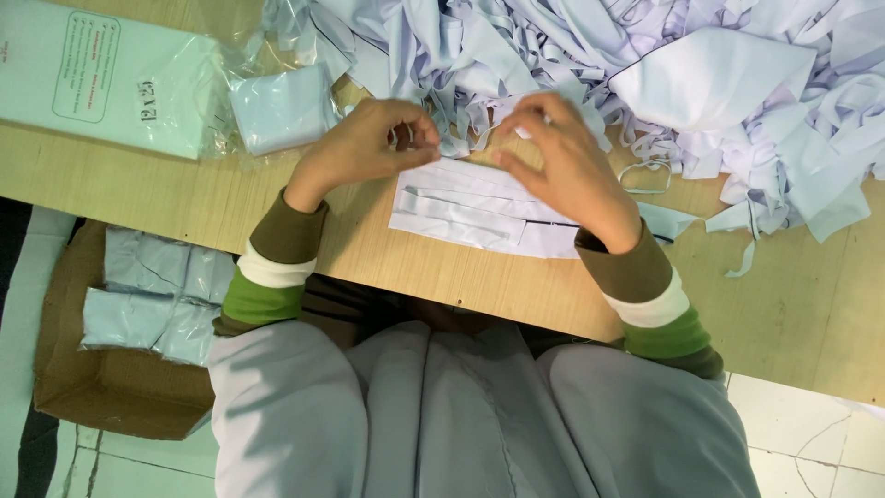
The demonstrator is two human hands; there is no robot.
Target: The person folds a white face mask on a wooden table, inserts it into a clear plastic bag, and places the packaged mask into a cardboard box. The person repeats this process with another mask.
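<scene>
The flat stack of white masks (475,210) is the landmark. Beyond it, a loose heap of masks and ear loops (645,83) closes off the far side, spilling right. Left of the stack, bare wooden table (157,189) gives open passage until a clear-wrapped bundle (281,106) and a pale green box (101,78) block the far-left corner. Right of the stack, under the heap, the tabletop looks free, though a stray loop (645,175) may lie there. Both hands (364,148) (567,161) sit over the stack's far edge.
</scene>
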